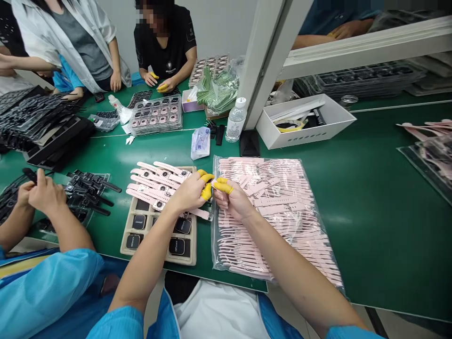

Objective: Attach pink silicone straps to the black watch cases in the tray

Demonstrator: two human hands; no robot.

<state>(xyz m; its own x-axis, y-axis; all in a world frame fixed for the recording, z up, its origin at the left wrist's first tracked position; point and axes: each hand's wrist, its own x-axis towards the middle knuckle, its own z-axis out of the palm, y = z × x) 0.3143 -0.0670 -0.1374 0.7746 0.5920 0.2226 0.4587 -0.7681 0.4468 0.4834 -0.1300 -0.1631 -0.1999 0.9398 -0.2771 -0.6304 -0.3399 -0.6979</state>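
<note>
Apparently at a close fingertip step, working with 2 hands. Pinching a small pale piece [213, 183], mostly hidden, in right hand [237, 201], above the gap between tray [193, 242] and bag [310, 230]. Curling left hand [189, 192] in against it; cannot tell how firmly, or quite on what. Just beside left hand, across the tray, see watches [159, 205] on pink straps; near right hand, more pink straps [282, 208]. Calls next, by judgement, for steady fingertips and a light pinch, without nudging watches.
</note>
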